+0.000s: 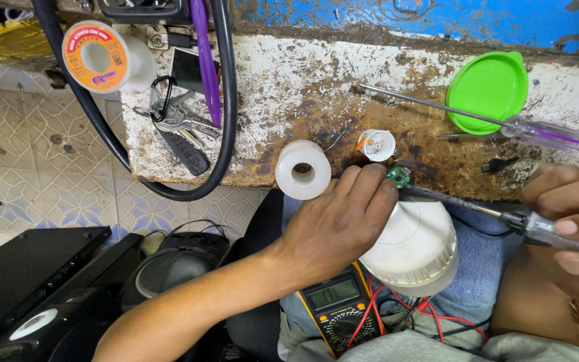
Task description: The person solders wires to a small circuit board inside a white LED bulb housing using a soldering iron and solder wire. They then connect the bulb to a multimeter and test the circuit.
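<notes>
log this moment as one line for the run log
left hand: pinching small green circuit board | right hand: holding soldering iron, tip at board | below: white bulb housing

The round orange-and-white paper label (pixel 95 57) is facing you from the end of the white plastic spool at the counter's far left corner. The small grey rectangular screen (pixel 334 293) is sitting in the yellow-edged black meter on your lap, just below your left wrist, beside the red leads.
</notes>
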